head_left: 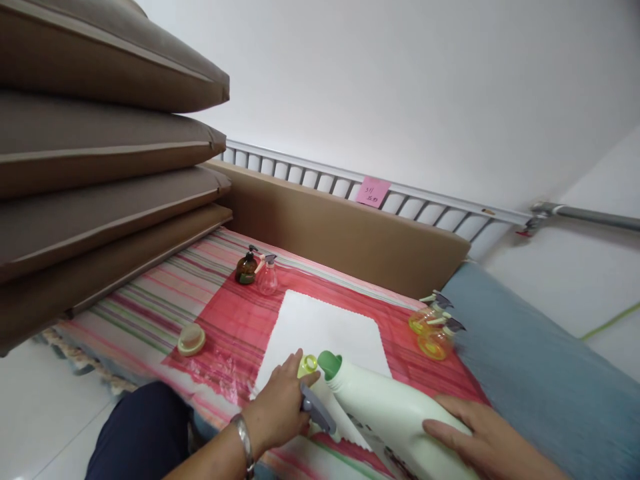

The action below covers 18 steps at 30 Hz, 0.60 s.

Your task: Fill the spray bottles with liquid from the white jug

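Note:
In the head view my right hand (470,433) grips a large pale green refill bottle (395,413), tilted left so its green spout (330,365) is beside the mouth of a small yellow-green bottle (309,364). My left hand (285,407) is wrapped around that small bottle, whose body is mostly hidden by the fingers. A grey spray trigger head (317,408) is also at my left hand, against the palm side. Whether liquid is flowing I cannot tell. Beneath both hands lies a white scalloped cloth (327,320).
Two spray bottles with yellow liquid (434,343) stand at right. A brown pump bottle (246,268) and a clear pink-looking spray bottle (268,277) are at the back left, near a round lidded container (191,339). Stacked brown cushions (110,160) rise on the left.

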### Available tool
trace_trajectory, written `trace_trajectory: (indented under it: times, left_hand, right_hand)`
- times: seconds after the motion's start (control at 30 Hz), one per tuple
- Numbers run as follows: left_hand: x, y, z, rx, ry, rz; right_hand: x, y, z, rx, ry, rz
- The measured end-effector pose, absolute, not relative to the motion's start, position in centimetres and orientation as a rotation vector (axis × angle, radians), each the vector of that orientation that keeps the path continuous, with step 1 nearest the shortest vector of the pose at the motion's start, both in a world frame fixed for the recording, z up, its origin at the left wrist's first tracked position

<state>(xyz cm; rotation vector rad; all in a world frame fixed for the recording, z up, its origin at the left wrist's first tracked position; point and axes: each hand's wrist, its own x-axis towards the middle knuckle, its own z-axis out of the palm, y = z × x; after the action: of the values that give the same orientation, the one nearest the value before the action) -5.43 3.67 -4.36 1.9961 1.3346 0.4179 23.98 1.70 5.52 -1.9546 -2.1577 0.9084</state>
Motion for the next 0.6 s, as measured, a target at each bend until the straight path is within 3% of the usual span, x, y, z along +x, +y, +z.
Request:
trace_trajectory:
  times: [0.27,0.6]
  left_hand:
    - [-5.6,3.9,-4.6,2.020,1.317,0.413]
    - [-5.4,3.8,-4.5,2.028,1.312,0.410]
  right_hand:
    - [22.8,2.8,7.6,-1.920,-2.431,0.636]
    - [22.4,2.8,9.0,-1.933,-2.513,0.593]
